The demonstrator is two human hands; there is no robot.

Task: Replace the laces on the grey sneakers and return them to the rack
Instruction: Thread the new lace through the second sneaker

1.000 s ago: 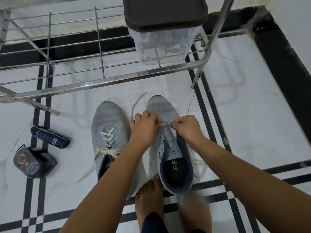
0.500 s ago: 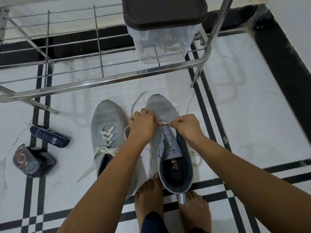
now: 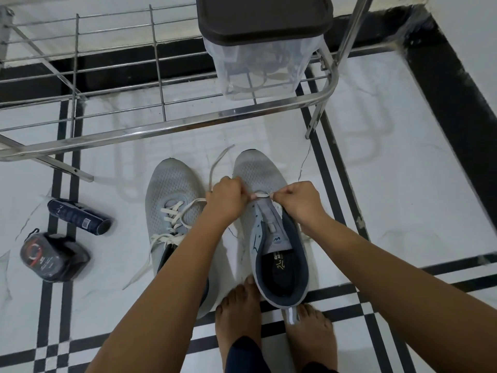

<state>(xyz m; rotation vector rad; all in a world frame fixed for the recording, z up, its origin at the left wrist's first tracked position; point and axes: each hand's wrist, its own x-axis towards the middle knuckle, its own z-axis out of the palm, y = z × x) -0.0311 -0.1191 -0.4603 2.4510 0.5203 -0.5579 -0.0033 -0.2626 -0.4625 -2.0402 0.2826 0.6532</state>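
Two grey sneakers stand side by side on the white floor, toes pointing away from me. The left sneaker (image 3: 172, 200) has cream laces threaded, their ends loose on the floor. The right sneaker (image 3: 271, 238) has an open tongue area, with one cream lace (image 3: 260, 195) crossing at the lowest eyelets. My left hand (image 3: 227, 201) pinches that lace on its left side, and a loop of it trails over the left sneaker. On the right side, my right hand (image 3: 298, 201) pinches the lace end. The steel shoe rack (image 3: 166, 125) stands just beyond the toes.
A clear tub with a dark lid (image 3: 262, 47) sits on the rack and holds laces. A dark blue can (image 3: 79, 216) and a dark wrapped packet (image 3: 52, 255) lie on the floor at left. My bare feet (image 3: 274, 319) stand behind the sneakers.
The lace has been drawn further through the right sneaker's lowest eyelets. A loop of it now trails left over the other sneaker. My hands moved slightly apart.
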